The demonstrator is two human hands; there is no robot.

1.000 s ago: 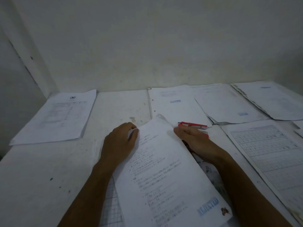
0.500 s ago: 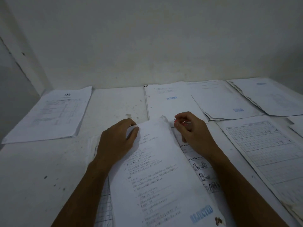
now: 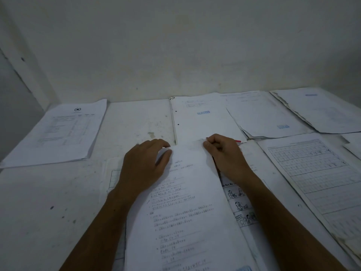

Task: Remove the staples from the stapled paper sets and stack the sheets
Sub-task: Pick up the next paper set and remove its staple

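A printed paper set (image 3: 185,208) lies tilted in front of me on the white table (image 3: 134,122). My left hand (image 3: 144,163) grips its top left corner, thumb on top and fingers curled over the edge. My right hand (image 3: 224,153) is curled at the set's top right corner and holds a red staple remover (image 3: 238,141), of which only the red end shows past the knuckles. The corner itself is blurred and any staple is hidden. Under the set lies a sheet with cartoon drawings (image 3: 240,208).
A stack of sheets (image 3: 56,132) sits at the far left. A sheet stamped in blue (image 3: 203,118), another paper set (image 3: 263,114) and a worn set (image 3: 320,110) lie along the wall. A grid sheet (image 3: 316,173) lies at the right.
My right hand has picked up the red staple remover from the table and brought it to the set's top right corner. My left hand stays on the top left corner.
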